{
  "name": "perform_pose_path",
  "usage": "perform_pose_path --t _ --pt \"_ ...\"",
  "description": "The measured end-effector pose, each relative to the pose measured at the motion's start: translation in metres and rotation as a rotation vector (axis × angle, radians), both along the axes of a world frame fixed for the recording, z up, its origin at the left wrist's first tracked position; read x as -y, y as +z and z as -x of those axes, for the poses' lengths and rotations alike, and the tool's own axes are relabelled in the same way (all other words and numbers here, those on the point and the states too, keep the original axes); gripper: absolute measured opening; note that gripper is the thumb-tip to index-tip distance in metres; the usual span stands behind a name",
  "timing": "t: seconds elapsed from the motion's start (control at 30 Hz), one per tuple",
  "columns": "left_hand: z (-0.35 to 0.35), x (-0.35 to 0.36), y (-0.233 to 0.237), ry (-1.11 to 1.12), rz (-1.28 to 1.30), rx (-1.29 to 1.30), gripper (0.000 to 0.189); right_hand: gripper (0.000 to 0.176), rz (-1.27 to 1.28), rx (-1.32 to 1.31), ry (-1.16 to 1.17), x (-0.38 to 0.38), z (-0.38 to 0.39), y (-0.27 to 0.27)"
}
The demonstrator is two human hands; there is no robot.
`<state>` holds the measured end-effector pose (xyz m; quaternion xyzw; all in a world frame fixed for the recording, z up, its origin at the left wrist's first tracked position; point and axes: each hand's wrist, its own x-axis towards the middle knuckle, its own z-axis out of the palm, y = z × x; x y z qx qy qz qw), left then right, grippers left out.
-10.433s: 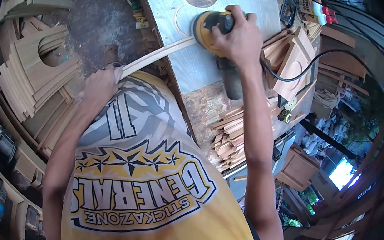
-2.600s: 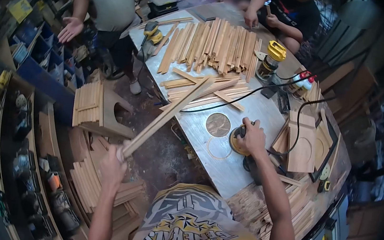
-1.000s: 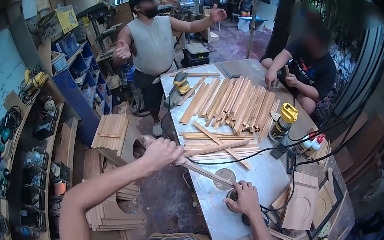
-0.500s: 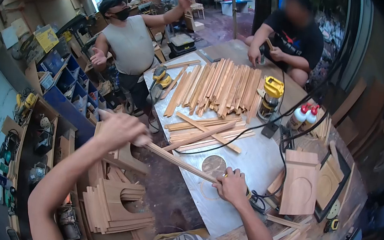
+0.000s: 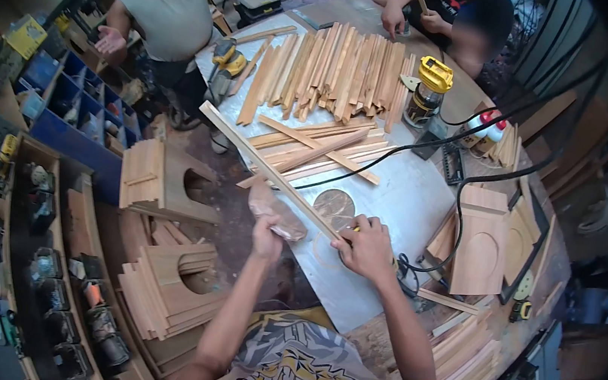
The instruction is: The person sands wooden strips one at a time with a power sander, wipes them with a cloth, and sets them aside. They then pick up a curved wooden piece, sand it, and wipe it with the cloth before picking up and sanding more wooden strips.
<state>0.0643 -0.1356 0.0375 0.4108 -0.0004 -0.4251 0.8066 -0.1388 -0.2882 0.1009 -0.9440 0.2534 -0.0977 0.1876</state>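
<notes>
My right hand (image 5: 366, 249) is closed around the lower end of a thin wooden strip (image 5: 268, 169), which slants up and left over the table. A bit of yellow shows beside these fingers; what it belongs to is hidden. Below the strip, my left hand (image 5: 267, 240) grips a brownish, creased sheet (image 5: 276, 213) whose material I cannot make out. A dark round disc (image 5: 334, 206) lies on the metal tabletop (image 5: 412, 203) near my right hand. Beyond the strip are loose wooden strips (image 5: 313, 145) and a large row of them (image 5: 341, 73).
A yellow sander (image 5: 227, 57) and a yellow-topped power tool (image 5: 430, 91) flank the row. Black cables (image 5: 462, 202) cross the right side, near wooden panels (image 5: 481, 246). Cut wooden parts (image 5: 163, 287) stand at left. Two people (image 5: 167, 10) are across the table.
My left hand has come off the strip's far end and moved down and right, with the brown sheet now showing in it. The view has tilted downward.
</notes>
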Motion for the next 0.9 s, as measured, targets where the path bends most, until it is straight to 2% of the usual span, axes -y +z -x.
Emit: perform_pose_path --t 0.07,0.13,0.23,0.27,0.33,0.37,0.47,0.53,0.6,0.63,0.67,0.7,0.8,0.9 --pt "0.043 0.029 0.029 0.057 0.079 0.102 0.045 0.033 0.013 -0.019 -0.001 -0.002 0.002 0.001" --pt "0.049 0.041 0.023 -0.076 0.321 0.108 0.060 0.032 0.011 -0.003 0.015 -0.001 -0.001 0.003" --pt "0.057 0.056 0.028 -0.011 0.468 -0.070 0.064 0.032 0.046 -0.052 0.000 -0.001 -0.003 0.004" --pt "0.055 0.055 0.028 -0.021 0.465 -0.097 0.064 0.032 0.044 -0.076 -0.015 0.000 -0.002 0.004" --pt "0.037 0.045 0.032 -0.189 0.461 -0.136 0.062 0.031 0.026 -0.032 0.021 0.000 -0.002 0.003" --pt "0.034 0.043 0.037 -0.265 0.318 0.087 0.056 0.029 0.070 -0.014 0.021 -0.002 -0.003 0.001" --pt "0.035 0.041 -0.003 -0.201 0.220 0.206 0.057 0.028 0.015 -0.009 0.031 -0.002 -0.004 0.005" --pt "0.035 0.050 -0.013 -0.152 0.253 0.158 0.059 0.029 0.010 -0.026 0.044 0.001 -0.004 0.005" --pt "0.036 0.061 -0.029 -0.196 0.256 0.190 0.046 0.029 0.010 -0.039 0.054 0.004 -0.002 0.007" --pt "0.039 0.066 -0.032 -0.202 0.255 0.188 0.046 0.029 0.010 -0.056 0.064 0.004 -0.001 0.008" --pt "0.043 0.072 -0.035 -0.297 0.190 0.109 0.040 0.028 0.012 -0.067 0.075 0.004 -0.003 0.008" --pt "0.042 0.081 -0.033 -0.381 0.125 0.040 0.036 0.028 0.016 -0.052 0.081 0.004 -0.006 0.008" --pt "0.057 0.101 0.012 -0.270 0.115 0.083 0.034 0.026 -0.031 -0.092 -0.003 -0.001 -0.010 0.006" --pt "0.057 0.101 0.005 -0.265 0.191 0.148 0.031 0.025 0.000 -0.062 -0.022 0.000 -0.009 0.005"
